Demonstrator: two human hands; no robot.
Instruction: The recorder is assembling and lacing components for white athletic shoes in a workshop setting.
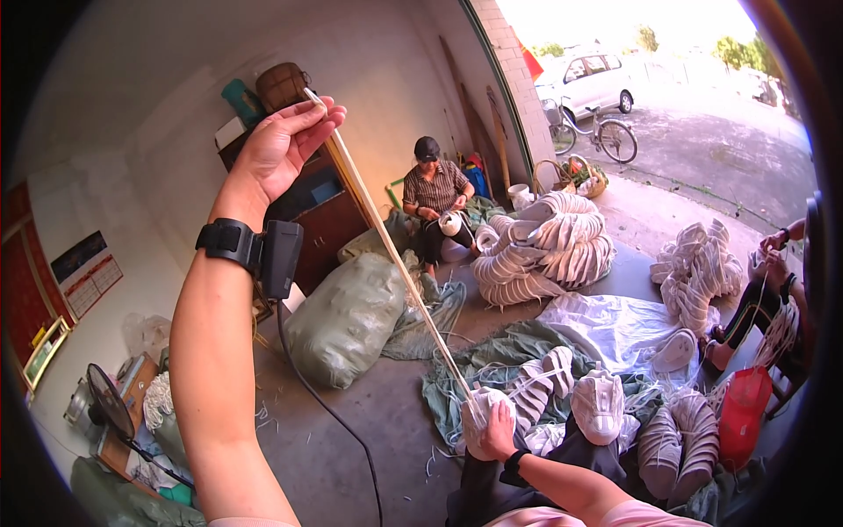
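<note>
My left hand (285, 145) is raised high at the upper left, its fingers closed in a pinch on a long pale shoelace (386, 237). The lace runs taut, slanting down to a light-coloured shoe upper (476, 432) near my knees. My right hand (499, 434) lies over that upper and grips it; part of it is hidden under the fingers. Just right of it a whitish sneaker (599, 406) points away from me at the end of my dark trouser leg. Stacked shoe uppers (532, 392) lie on green cloth beyond the right hand.
A stuffed sack (344, 321) stands left of centre, near a black cable (347, 430) from my wrist device. Large coils of uppers (549, 250) lie ahead. One person (436, 189) sits at the back; another (773, 272) works at the right by a red bag (744, 417).
</note>
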